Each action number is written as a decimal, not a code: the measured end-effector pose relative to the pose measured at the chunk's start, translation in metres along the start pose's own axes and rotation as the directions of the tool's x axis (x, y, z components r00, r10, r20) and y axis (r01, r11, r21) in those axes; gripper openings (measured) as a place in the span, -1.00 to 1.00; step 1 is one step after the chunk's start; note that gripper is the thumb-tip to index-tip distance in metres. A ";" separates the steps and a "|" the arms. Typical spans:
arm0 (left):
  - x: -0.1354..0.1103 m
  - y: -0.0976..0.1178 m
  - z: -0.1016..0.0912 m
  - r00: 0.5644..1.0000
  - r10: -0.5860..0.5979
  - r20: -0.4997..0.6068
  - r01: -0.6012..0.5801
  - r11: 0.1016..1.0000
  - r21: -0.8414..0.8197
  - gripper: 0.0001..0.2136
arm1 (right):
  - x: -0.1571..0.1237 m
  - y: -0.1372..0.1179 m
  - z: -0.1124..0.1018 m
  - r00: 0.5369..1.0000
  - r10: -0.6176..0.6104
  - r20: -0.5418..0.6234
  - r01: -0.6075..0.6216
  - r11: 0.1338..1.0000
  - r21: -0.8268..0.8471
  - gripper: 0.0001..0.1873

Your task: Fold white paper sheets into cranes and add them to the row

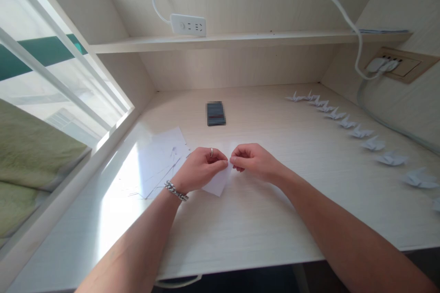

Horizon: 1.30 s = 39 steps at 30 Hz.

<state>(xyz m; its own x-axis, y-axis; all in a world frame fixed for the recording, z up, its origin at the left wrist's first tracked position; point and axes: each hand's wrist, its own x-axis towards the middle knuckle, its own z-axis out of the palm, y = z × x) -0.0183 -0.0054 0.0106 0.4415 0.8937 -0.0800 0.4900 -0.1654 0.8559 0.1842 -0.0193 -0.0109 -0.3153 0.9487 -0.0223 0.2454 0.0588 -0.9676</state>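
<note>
Over the middle of the pale desk (261,233), both of my hands pinch a small white sheet of paper (217,184). My left hand (202,168), with a ring and a chain bracelet, has thumb and finger closed on its upper part and covers much of it. My right hand (254,161) meets it fingertip to fingertip at the paper's upper right corner. The lower part of the sheet hangs visible below my left hand. To the left lie larger white paper sheets (158,155) with thin strips on them, partly behind my left hand.
A row of several folded paper cranes (360,132) runs along the desk's right side. A dark blurred rectangular object (216,113) lies beyond my hands. On the shelf (240,42) rests a white power strip (188,24). A white cable (340,7) hangs to the wall socket (404,64).
</note>
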 end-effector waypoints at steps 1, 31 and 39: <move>0.000 0.001 0.000 1.000 0.010 0.008 -0.010 1.000 -0.007 -0.81 | -0.001 -0.001 -0.002 1.000 0.000 0.009 0.000 1.000 0.011 -0.85; 0.002 -0.001 0.007 0.997 0.061 -0.039 -0.061 0.998 0.007 -0.77 | -0.003 -0.006 0.000 0.999 -0.031 -0.018 0.028 0.988 -0.155 -0.88; 0.002 -0.008 -0.018 0.989 -0.007 -0.148 -0.026 0.975 -0.220 -0.74 | -0.003 -0.006 -0.020 0.997 0.075 0.027 -0.078 0.992 0.101 -0.92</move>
<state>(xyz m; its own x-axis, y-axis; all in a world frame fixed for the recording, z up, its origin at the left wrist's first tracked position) -0.0349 0.0049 0.0131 0.3220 0.9467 -0.0099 0.3012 -0.0925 0.9491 0.2019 -0.0163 0.0001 -0.3201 0.9419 -0.1019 0.1757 -0.0467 -0.9833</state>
